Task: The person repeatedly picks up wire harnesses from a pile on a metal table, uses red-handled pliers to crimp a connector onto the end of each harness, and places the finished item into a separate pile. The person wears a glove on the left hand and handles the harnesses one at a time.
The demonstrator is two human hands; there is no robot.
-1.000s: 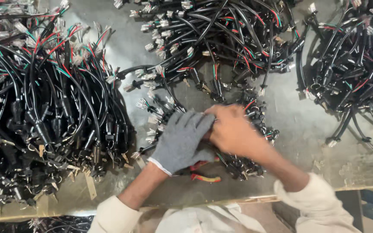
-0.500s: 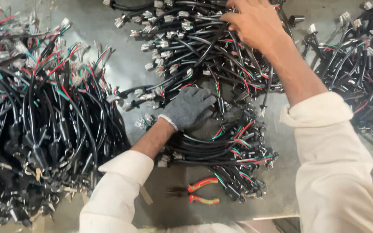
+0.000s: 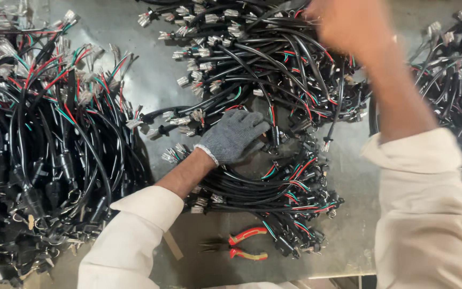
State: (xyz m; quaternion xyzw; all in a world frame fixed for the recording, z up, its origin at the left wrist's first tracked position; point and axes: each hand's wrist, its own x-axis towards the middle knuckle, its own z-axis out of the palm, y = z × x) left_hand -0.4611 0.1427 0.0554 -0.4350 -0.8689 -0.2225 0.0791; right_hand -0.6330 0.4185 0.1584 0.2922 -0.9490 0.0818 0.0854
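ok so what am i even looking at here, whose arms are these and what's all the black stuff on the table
There is no machine: this is a single picture from a camera worn on a person's head, looking down at their own two arms in pale sleeves.

The left hand wears a grey knitted glove and rests on a bundle of wire harnesses in the middle of the table. The right hand is bare, blurred from moving, and reaches up over the top heap of harnesses; whether it grips anything cannot be told.

The black stuff is cables: short black leads with red, green and white wires and small connectors at the ends. More heaps lie at the left and at the right edge, all on a grey metal table.

Near the bottom lies a pair of red-handled pliers, untouched.
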